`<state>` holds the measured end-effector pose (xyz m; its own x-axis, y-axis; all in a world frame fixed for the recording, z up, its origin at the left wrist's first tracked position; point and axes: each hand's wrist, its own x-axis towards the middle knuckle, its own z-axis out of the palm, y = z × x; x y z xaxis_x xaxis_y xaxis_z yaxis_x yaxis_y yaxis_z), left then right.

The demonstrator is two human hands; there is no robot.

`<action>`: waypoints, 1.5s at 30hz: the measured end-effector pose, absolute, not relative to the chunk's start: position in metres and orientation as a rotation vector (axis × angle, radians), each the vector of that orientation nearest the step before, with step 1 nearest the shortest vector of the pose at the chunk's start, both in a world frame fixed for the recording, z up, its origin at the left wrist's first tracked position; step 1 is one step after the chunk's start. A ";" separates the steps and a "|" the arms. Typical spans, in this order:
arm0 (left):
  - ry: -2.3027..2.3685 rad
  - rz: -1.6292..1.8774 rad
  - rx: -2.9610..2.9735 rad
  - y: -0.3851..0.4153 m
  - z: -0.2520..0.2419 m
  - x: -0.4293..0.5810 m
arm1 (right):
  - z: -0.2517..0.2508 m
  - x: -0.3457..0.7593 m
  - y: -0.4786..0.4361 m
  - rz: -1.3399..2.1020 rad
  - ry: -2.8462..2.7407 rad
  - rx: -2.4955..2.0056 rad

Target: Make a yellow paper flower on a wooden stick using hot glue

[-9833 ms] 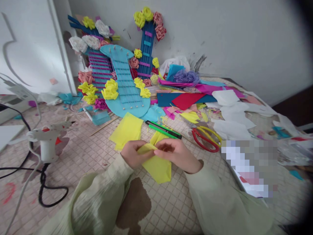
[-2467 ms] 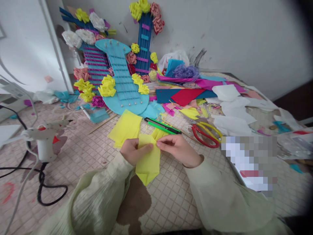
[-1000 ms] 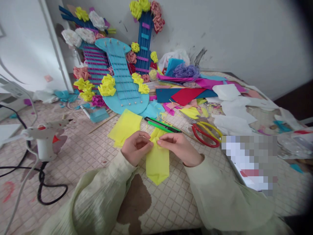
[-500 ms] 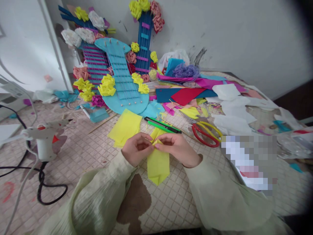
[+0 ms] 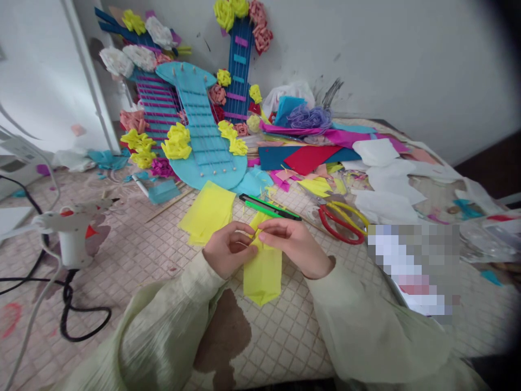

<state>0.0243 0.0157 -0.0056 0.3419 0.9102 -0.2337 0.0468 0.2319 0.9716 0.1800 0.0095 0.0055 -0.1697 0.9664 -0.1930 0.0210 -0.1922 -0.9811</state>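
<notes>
Both my hands pinch a strip of thin yellow paper (image 5: 262, 277) at its upper part, with the folded lower end hanging toward me. My left hand (image 5: 228, 247) is closed on its left side, thumb and fingertips meeting at the paper. From the other side my right hand (image 5: 297, 244) grips it, thumb close to the left fingertips. The fold between the fingers is partly hidden. A stack of yellow paper sheets (image 5: 209, 209) lies just beyond my left hand. Past my fingertips rests a green and black craft knife (image 5: 271, 207).
Red and yellow handled scissors (image 5: 342, 222) lie to the right. On the left stands a white glue gun (image 5: 75, 236) with looping cords. Blue felt instrument shapes (image 5: 203, 125) with paper flowers lean on the wall. Felt pieces (image 5: 313, 157) and white scraps (image 5: 386, 184) cover the back right.
My fingertips have shifted slightly on the yellow paper, the right thumb rising a little. A small peak of paper seen between the thumbs is less visible now. The view has moved very slightly.
</notes>
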 end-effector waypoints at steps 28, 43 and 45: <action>1.049 0.822 1.215 0.013 0.002 0.025 | 0.004 0.179 0.008 1.427 -1.264 -1.228; 1.040 0.823 1.240 0.015 -0.002 0.023 | 0.004 0.179 0.008 1.436 -1.202 -1.226; 1.039 0.819 1.237 0.014 -0.003 0.023 | 0.004 0.179 0.008 1.437 -1.207 -1.227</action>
